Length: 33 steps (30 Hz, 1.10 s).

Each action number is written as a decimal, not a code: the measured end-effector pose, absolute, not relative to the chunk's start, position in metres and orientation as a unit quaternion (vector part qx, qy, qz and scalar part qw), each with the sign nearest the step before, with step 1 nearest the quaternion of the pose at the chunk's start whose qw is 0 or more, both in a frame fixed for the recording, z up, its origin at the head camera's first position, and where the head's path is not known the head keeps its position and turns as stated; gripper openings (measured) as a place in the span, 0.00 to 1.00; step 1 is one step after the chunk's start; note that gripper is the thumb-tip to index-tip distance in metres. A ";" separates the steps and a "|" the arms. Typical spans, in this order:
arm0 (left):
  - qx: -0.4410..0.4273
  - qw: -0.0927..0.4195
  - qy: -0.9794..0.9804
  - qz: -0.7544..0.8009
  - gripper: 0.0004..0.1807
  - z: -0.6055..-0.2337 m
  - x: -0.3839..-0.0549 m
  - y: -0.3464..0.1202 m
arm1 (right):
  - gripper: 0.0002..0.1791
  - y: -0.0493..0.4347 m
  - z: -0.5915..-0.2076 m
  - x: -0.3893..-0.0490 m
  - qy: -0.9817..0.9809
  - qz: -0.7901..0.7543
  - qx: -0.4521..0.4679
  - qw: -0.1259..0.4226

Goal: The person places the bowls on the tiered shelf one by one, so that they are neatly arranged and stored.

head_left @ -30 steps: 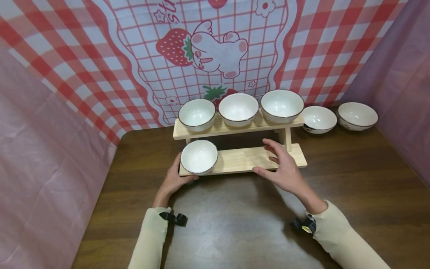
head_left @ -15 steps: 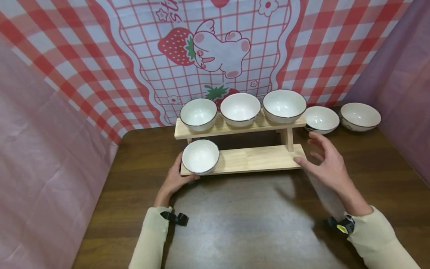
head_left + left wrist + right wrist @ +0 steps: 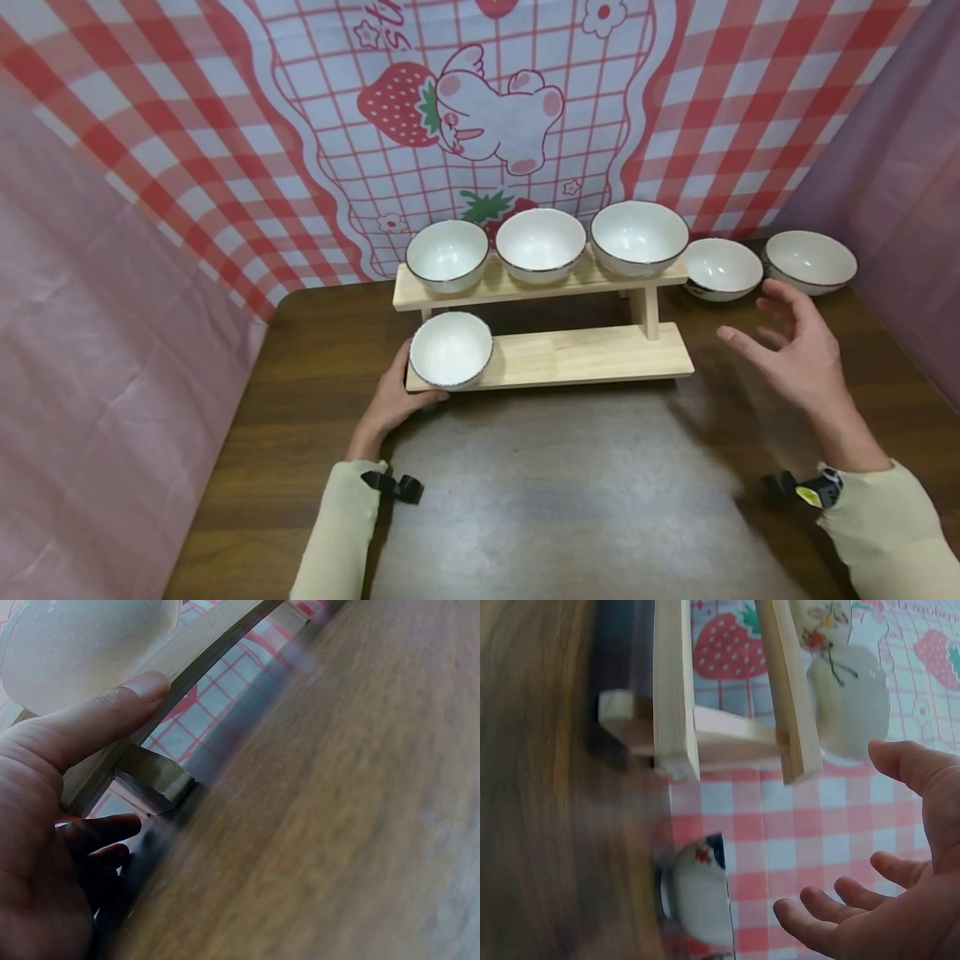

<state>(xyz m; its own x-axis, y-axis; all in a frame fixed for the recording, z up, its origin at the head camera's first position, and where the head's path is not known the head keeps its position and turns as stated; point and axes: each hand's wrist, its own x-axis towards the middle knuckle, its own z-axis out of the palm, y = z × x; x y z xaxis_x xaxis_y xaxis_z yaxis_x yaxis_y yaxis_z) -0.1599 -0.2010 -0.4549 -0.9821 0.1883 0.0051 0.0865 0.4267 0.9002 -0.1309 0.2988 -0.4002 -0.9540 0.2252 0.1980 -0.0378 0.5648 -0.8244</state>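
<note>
Our right hand (image 3: 806, 358), spread and empty, has shifted right; loose bowls (image 3: 722, 271) now nearest. Our left hand (image 3: 390, 402) grips the rack (image 3: 592, 356).

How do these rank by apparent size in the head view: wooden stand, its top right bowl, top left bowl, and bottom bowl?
Wooden stand
Top right bowl
Top left bowl and bottom bowl: look alike; nearness to the camera makes ranking unsure

Behind the brown wood-grain bench (image 3: 570, 483), rounded at its far left corner, hangs a red-and-white checked cloth (image 3: 585, 125) printed with strawberries (image 3: 397, 104), flowers (image 3: 603, 15) and a white animal (image 3: 502, 117) turned sideways. A pink curtain (image 3: 105, 375) lines the left side, a mauve curtain (image 3: 885, 158) the right. Light leaves a pale sheen (image 3: 480, 533) on the bench's near middle.
</note>
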 end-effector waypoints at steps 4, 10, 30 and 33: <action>0.081 0.049 0.842 0.532 0.56 -0.455 -0.160 -0.201 | 0.44 0.312 -0.401 -0.135 -0.871 0.462 -0.061 0.156; 0.078 0.051 0.845 0.527 0.55 -0.453 -0.159 -0.200 | 0.44 0.333 -0.406 -0.144 -0.873 0.449 -0.087 0.170; 0.080 0.036 0.844 0.530 0.58 -0.492 -0.176 -0.211 | 0.45 0.386 -0.407 -0.183 -0.894 0.348 -0.202 0.195; 0.086 0.029 0.842 0.532 0.57 -0.494 -0.176 -0.212 | 0.43 0.394 -0.408 -0.191 -0.897 0.342 -0.191 0.205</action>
